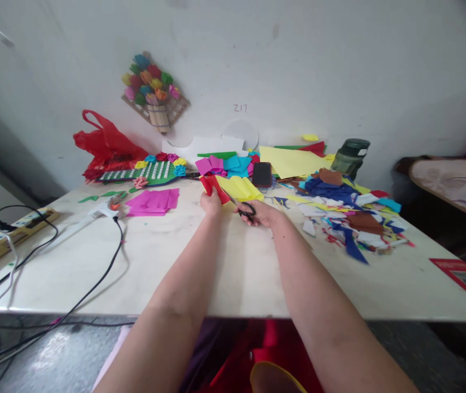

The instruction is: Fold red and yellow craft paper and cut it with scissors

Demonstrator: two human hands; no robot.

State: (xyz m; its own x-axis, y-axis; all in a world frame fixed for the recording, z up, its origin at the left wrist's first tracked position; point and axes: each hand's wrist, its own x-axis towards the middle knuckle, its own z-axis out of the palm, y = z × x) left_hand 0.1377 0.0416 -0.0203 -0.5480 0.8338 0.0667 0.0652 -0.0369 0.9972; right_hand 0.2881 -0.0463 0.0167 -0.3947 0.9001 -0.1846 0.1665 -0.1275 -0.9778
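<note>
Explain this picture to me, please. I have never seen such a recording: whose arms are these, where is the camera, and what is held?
There is no machine here. The two bare arms belong to the person wearing the camera on their head, so you look forward and down, roughly as they do. The left hand holds red paper. The right hand holds scissors with black handles, their blades beside that paper. On the white table, yellow paper lies just beyond the hands, pink sheets to the left, and a heap of coloured scraps to the right. Farther back are a phone, a dark bottle and a red bag.
</note>
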